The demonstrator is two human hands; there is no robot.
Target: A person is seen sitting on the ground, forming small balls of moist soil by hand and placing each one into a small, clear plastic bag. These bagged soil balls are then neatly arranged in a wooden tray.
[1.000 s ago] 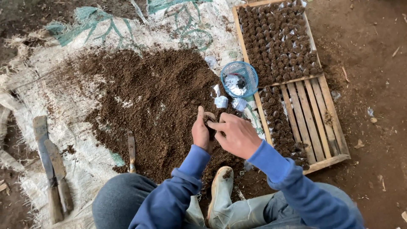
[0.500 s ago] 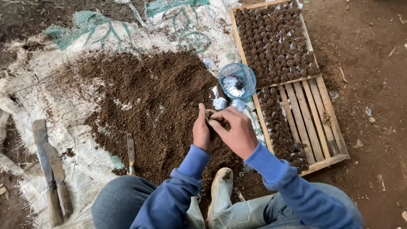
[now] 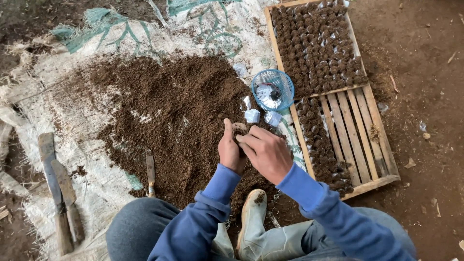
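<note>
My left hand holds a small soil-filled pot upright above the dark soil heap. My right hand rests against it, fingertips pressing on the pot's top. Just beyond the hands lie a few small clear plastic pieces and a blue mesh basket with more plastic inside. To the right, a wooden slatted tray carries several rows of filled soil pots.
The soil lies on a white woven sheet. Two large knives lie at the left edge, a smaller tool by the heap. My white boot is under the hands. Bare earth surrounds the tray.
Both hands stay together on the small pot. The right fingers have shifted slightly over its top.
</note>
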